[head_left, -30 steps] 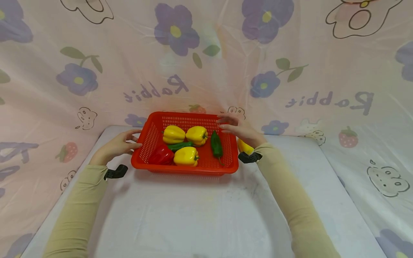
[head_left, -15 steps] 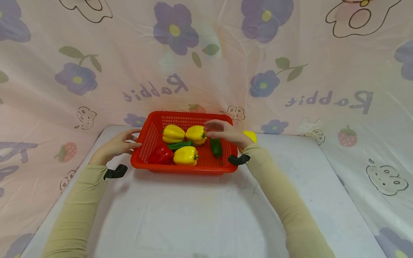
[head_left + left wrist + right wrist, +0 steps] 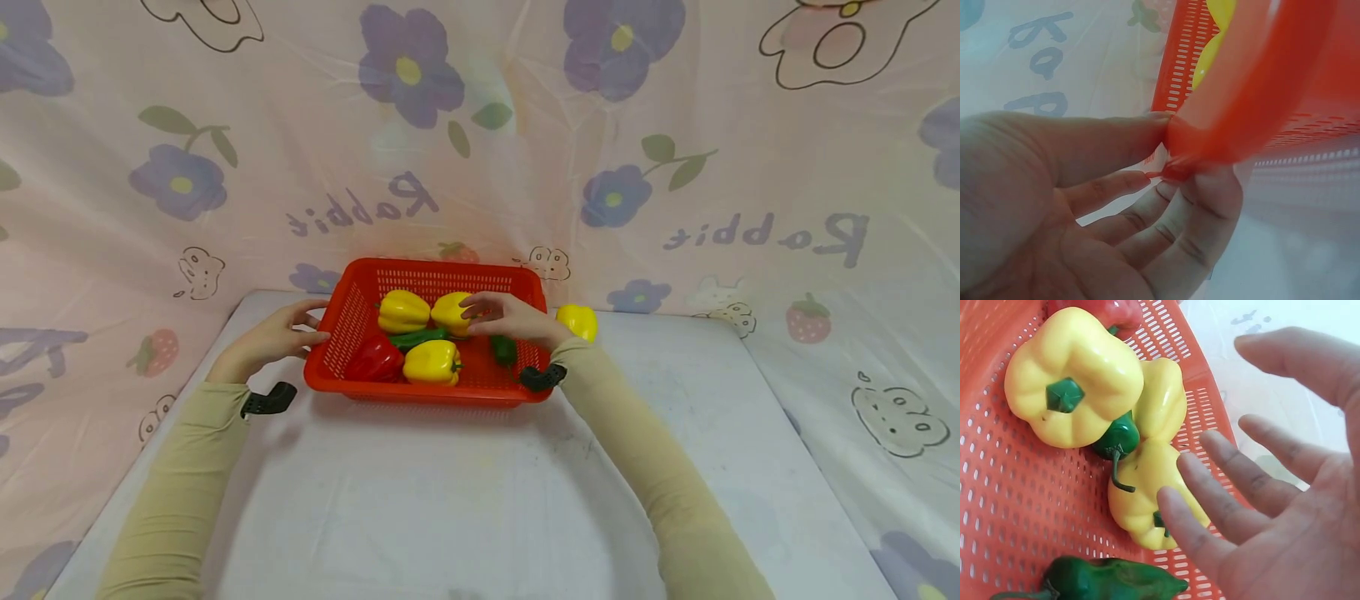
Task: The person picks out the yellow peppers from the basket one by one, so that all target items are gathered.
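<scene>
My left hand (image 3: 264,342) pinches the left rim of a red plastic basket (image 3: 431,395), thumb above and fingers below in the left wrist view. Over the basket's right half, my right hand (image 3: 517,320) is spread with nothing in it. Its fingertips overlap the back right yellow bell pepper (image 3: 448,313) in the head view. Two more yellow bell peppers lie inside, one at the back (image 3: 403,312) and one in front (image 3: 431,363). A red bell pepper (image 3: 373,360) sits front left. One green pepper (image 3: 417,338) lies among them; another green pepper (image 3: 502,350) is partly hidden under my right hand.
Another yellow bell pepper (image 3: 578,322) is on the white-covered table (image 3: 420,492), just outside the basket's right side. Behind the table hangs a pale curtain (image 3: 510,192) printed with flowers and rabbits.
My right hand has moved left from the basket's right rim to above its contents. The yellow bell pepper outside shows more fully now. My left hand and the basket have stayed put.
</scene>
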`<state>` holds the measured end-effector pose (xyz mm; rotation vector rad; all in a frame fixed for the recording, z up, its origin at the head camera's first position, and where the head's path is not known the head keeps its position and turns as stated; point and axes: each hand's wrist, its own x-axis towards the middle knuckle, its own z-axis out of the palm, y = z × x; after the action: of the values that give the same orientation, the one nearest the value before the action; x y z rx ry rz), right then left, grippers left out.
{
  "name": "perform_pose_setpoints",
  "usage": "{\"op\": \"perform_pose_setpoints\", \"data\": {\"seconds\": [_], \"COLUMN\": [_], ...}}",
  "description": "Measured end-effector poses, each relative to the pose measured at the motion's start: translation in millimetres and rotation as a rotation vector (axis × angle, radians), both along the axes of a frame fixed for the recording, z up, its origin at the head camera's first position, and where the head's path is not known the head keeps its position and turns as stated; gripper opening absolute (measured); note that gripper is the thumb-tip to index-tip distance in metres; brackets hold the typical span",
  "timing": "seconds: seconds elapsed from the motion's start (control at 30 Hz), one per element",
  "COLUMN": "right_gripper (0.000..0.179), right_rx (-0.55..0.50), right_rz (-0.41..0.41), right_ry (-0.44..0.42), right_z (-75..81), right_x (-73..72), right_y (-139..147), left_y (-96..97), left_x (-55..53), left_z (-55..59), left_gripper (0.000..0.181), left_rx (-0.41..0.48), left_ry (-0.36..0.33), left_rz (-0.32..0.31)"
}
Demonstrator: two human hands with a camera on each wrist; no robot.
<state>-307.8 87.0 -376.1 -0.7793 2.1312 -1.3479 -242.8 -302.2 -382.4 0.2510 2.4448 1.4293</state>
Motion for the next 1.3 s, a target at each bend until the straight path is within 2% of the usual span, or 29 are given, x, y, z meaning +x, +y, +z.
{"op": "perform_pose_setpoints", "data": {"seconds": [0.47, 0.73, 0.93, 1.3], "right_gripper": [0.054, 0.052, 0.052, 0.047], "right_rx": [0.142, 0.169, 0.224, 0.326], "right_rz": [0.059, 0.114, 0.112, 0.075], "right_ry": [-0.031, -0.069, -0.08, -0.164], "right_z": [-8.7, -9.3, -8.8, -4.9], "right_x": [0.1, 3.0, 1.6, -0.2], "right_y": [-14.2, -19.3, -22.7, -31.7], "left_y": [0.5, 1.8, 2.6, 3.2], "left_x": [0.9, 1.7, 2.1, 2.3], "left_z": [0.5, 2.4, 3.9, 2.7], "left_gripper": [0.065, 0.065, 0.065, 0.064], "left_rx": [0.009, -0.007, -0.007, 0.014], "left_ry": [0.013, 0.01, 0.011, 0.01], "left_rz": [-0.005, 0.004, 0.004, -0.001]}}
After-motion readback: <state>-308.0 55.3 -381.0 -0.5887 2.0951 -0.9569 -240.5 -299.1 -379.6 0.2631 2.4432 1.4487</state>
